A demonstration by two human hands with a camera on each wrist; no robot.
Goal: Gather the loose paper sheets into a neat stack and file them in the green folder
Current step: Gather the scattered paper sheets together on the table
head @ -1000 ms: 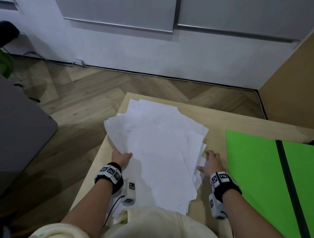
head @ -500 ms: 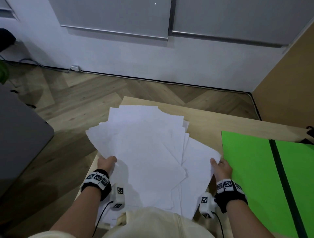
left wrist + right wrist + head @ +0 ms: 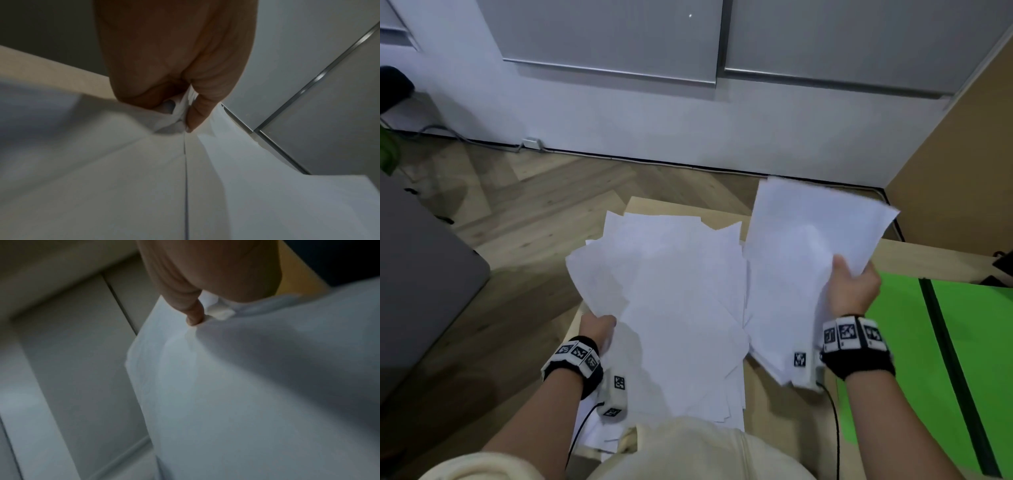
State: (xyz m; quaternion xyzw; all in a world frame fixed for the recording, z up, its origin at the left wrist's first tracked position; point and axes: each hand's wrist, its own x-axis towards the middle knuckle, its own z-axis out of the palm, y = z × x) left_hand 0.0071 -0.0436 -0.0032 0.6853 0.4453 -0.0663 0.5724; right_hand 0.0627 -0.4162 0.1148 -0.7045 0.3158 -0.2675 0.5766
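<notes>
A fanned pile of white paper sheets [image 3: 674, 301] lies across the wooden table [image 3: 935, 255]. My left hand [image 3: 599, 325] pinches the pile's left edge, thumb on top; the left wrist view shows the thumb [image 3: 197, 113] pressing the sheets [image 3: 144, 178]. My right hand [image 3: 851, 289] grips a separate bundle of sheets [image 3: 804, 240] and holds it lifted and tilted above the table; the right wrist view shows a finger [image 3: 193, 316] pinching that bundle [image 3: 246, 386]. The open green folder [image 3: 907, 359] with a black spine lies flat to the right.
The table's far and left edges drop to a wooden herringbone floor [image 3: 524, 205]. A grey cabinet [image 3: 421, 281] stands at the left. A tan panel [image 3: 962, 144] stands at the far right, and a dark object [image 3: 1001, 270] sits near the folder's far corner.
My right hand has lifted a bundle of sheets off the pile, up and to the right. The left hand has kept its hold on the pile's left edge.
</notes>
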